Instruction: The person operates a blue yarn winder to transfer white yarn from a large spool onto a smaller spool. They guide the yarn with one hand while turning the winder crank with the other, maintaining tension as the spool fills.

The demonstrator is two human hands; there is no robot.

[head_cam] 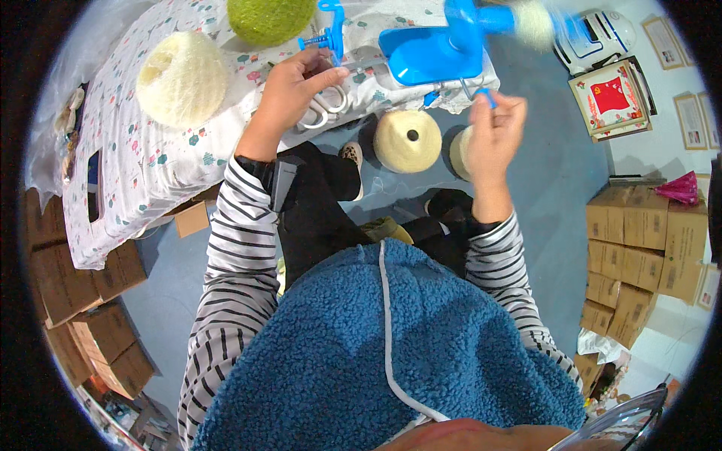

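Observation:
My right hand [496, 135] grips the blue knob of the crank handle [485, 97] on a blue yarn ball winder [431, 56] at the table edge. The winder's spindle carries a cream yarn ball [533, 25], blurred as if spinning. My left hand [302, 84] is beside the blue tension post [335, 34], thumb and fingers close together near the metal yarn guide arm [366, 65]. Any thread between these fingers is too fine to see. White-handled scissors [324, 110] lie partly under that hand. On the floor below stands a cream yarn cone [408, 141].
A cream yarn ball [183, 79] and a green one [271, 17] sit on the patterned tablecloth [163, 152]. Another cone [459, 152] is partly behind my right hand. Cardboard boxes are stacked at the right [632, 242] and the left [84, 276]. Loose thread [395, 183] crosses the floor.

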